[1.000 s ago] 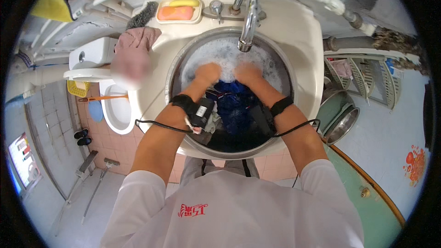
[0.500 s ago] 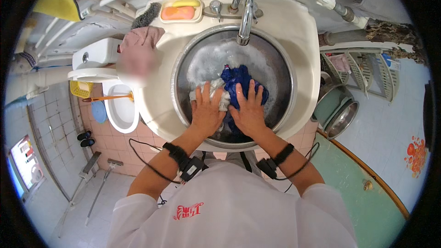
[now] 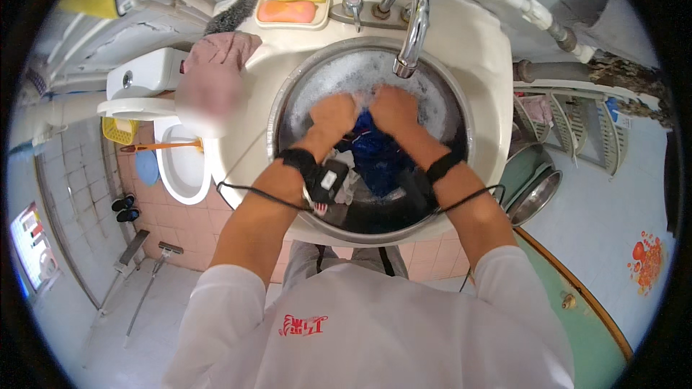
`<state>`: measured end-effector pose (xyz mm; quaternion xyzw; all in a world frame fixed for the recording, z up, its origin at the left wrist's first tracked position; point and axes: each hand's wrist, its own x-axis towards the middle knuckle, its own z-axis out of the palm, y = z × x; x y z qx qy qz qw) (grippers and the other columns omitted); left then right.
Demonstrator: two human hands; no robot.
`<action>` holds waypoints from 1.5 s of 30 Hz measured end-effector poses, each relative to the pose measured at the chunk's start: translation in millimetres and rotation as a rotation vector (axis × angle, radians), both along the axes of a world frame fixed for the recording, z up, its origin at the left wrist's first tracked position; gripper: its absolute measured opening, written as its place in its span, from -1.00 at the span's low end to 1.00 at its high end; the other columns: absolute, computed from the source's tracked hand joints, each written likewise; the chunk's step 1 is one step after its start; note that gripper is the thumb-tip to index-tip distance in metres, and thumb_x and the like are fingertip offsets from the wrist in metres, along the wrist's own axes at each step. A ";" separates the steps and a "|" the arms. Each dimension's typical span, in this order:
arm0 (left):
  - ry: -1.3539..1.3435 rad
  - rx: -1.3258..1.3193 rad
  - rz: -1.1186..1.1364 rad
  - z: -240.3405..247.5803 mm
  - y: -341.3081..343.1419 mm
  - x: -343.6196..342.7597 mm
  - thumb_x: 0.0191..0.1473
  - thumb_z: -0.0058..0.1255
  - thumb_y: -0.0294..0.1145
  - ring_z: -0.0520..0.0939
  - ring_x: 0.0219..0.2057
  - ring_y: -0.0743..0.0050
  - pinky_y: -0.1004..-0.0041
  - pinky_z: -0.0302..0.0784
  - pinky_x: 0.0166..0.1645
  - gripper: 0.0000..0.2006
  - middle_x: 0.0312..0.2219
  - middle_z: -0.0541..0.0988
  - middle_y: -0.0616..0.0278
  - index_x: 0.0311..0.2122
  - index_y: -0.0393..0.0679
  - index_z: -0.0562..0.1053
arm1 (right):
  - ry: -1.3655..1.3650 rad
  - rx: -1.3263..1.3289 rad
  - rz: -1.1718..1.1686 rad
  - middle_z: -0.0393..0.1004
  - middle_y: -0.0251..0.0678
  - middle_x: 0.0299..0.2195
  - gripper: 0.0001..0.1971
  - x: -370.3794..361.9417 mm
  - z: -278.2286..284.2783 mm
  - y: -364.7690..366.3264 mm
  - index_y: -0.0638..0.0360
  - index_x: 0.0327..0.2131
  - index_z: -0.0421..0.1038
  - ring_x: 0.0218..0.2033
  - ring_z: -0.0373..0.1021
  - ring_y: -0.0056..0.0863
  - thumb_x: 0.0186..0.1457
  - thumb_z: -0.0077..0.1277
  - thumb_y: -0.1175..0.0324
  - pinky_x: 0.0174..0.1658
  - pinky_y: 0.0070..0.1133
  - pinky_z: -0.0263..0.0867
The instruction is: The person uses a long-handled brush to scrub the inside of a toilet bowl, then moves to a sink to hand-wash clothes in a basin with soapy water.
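Observation:
A round metal basin (image 3: 272, 137) of foamy water sits in the cream washbasin. Dark blue wet cloth (image 3: 376, 162) hangs down from between my two fists into the water. My left hand (image 3: 334, 115) is closed at the cloth's far left edge, and my right hand (image 3: 396, 109) is closed at its far right edge; both appear to grip it, though the fingertips are hidden. A piece of white cloth (image 3: 349, 189) lies partly under water beside the blue one, near my left wrist. Soap foam (image 3: 346, 66) floats along the far side.
The curved tap (image 3: 414, 36) reaches over the basin's far right rim. A soap dish (image 3: 322, 20) with orange and yellow bars stands behind, near a grey scrubber (image 3: 232, 14). A pinkish cloth (image 3: 222, 57) drapes at the left edge. Metal bowls (image 3: 535, 198) stand at right.
Both hands have moved from pressing flat on the cloths to closed fists farther toward the tap. The blue cloth now stretches between and below them. The view has shifted slightly.

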<state>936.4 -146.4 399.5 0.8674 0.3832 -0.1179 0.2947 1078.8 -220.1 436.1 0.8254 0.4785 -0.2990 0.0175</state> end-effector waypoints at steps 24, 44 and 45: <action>-0.192 0.288 0.111 4.6 -50.1 -28.0 0.02 0.08 -0.18 0.59 -0.28 -0.08 0.10 0.51 -0.21 -0.66 -0.34 0.58 0.02 -0.11 -0.09 0.53 | -0.170 0.225 0.130 0.37 0.00 -0.08 -0.55 -37.2 1.4 -45.3 0.02 0.04 0.40 -0.09 0.36 0.00 0.11 0.05 0.07 -0.20 -0.05 0.36; -0.965 -1.068 0.842 230.1 -30.8 -38.6 0.19 -0.16 -0.31 0.61 -0.34 0.41 0.42 0.51 -0.22 -0.71 -0.31 0.60 0.17 -0.20 -0.30 0.52 | 0.449 0.611 -0.165 0.55 -0.01 -0.17 -0.52 3.6 218.4 -53.3 0.23 -0.02 0.44 -0.12 0.48 -0.14 0.24 -0.08 0.00 -0.02 -0.43 0.32; -0.998 -1.058 0.826 248.5 -32.4 -38.1 0.20 -0.15 -0.31 0.61 -0.33 0.41 0.42 0.52 -0.21 -0.71 -0.30 0.61 0.15 -0.19 -0.31 0.52 | 0.441 0.630 -0.164 0.55 -0.01 -0.18 -0.52 4.3 232.6 -54.6 0.23 -0.02 0.44 -0.13 0.48 -0.15 0.24 -0.08 0.00 -0.02 -0.44 0.32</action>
